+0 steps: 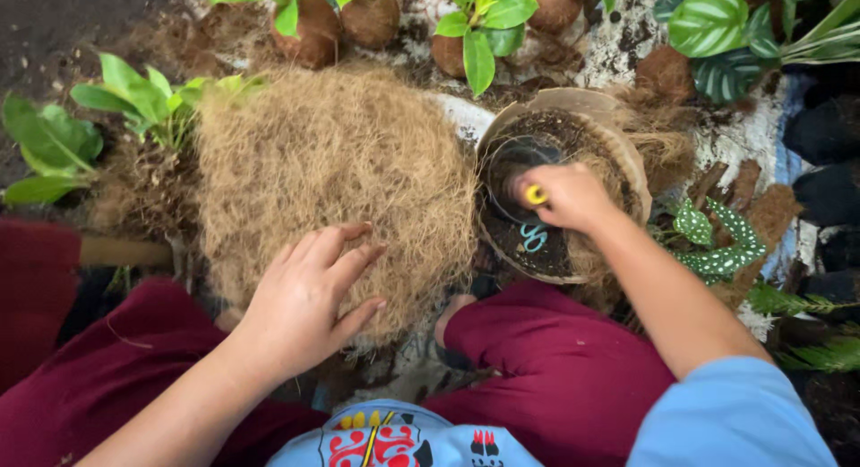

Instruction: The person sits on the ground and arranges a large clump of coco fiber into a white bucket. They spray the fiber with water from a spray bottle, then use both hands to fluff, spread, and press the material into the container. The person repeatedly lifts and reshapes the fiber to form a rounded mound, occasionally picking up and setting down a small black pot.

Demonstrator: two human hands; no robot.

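— Beside the brown bowl (618, 140), on its left, lies the big mat of coconut fibre (331, 176), and that's where the left hand (309, 297) is: fingers spread and flat, pressing on the mat's near edge, gripping nothing.

— And the other hand?

— The right hand (569, 196) is down inside the bowl, curled shut around a small yellow-handled tool (536, 194). I can't tell what kind of tool; only the yellow end shows. A pair of light-blue scissors (534, 237) lies in the bowl just below that hand, on the dark soil.

— So which step is this, would you say?

— My guess: the fibre is being held steady while a tool is fetched from the bowl. The next move would call for a firm grip on the tool and the left hand keeping the loose mat from sliding.

— What else is around the bowl?

— Beyond it, rounded fibre-wrapped root balls (372, 17) with green leaves. To its right, a spotted-leaf plant (717, 238), and further up a striped-leaf plant (717, 23). Left of the mat, a small leafy plant (134, 95) with bare roots. Nearer than the bowl, the person's dark red trousers (555, 359) and light-blue sleeve (730, 413).
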